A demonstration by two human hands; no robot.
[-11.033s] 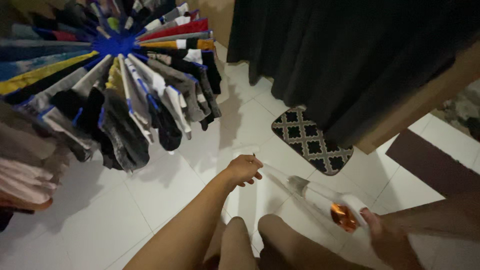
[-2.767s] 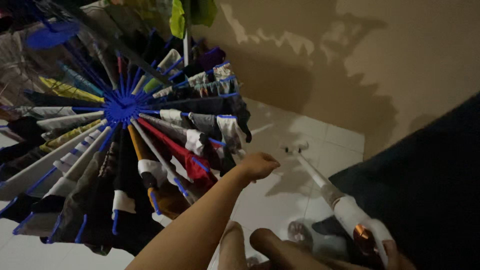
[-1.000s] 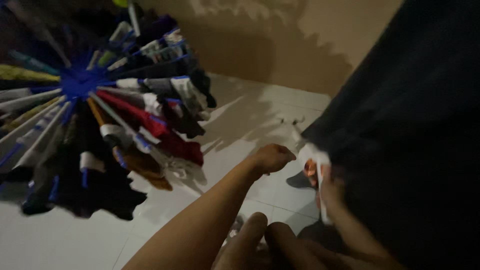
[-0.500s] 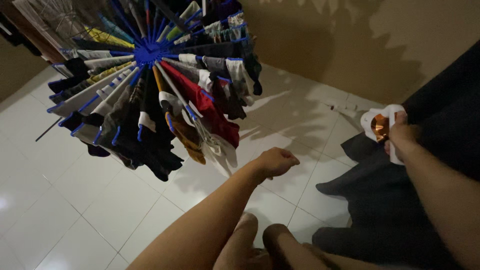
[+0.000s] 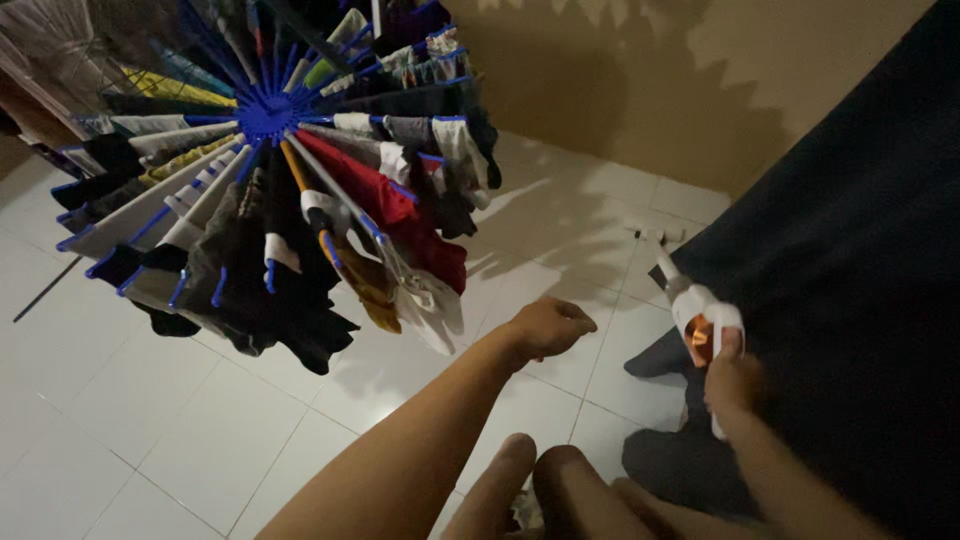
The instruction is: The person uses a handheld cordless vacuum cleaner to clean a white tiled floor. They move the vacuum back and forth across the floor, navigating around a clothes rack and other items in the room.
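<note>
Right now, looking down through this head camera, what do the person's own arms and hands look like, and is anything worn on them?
Both arms are bare as far as the view reaches: no sleeves, gloves, watch or bracelets show. The left hand ends a long bare forearm coming up from the bottom edge. The right hand and its forearm are bare too. The dim light leaves rings or small marks impossible to tell.

Round blue plastic drying rack (image 5: 265, 115), hung with socks and small garments, occupies upper left, above the white tiled floor (image 5: 150, 420). Large dark fabric sheet (image 5: 860, 260) fills the right side, reaching down to the floor. Beige wall (image 5: 640, 80) behind both. Left hand (image 5: 550, 325) sits centre, between rack and sheet, just right of the rack's lowest garments. Right hand (image 5: 733, 380) at the sheet's left edge, gripping a white handheld vacuum with a long nozzle (image 5: 690, 300); nozzle head rests on the floor farther back, near the wall.
</note>
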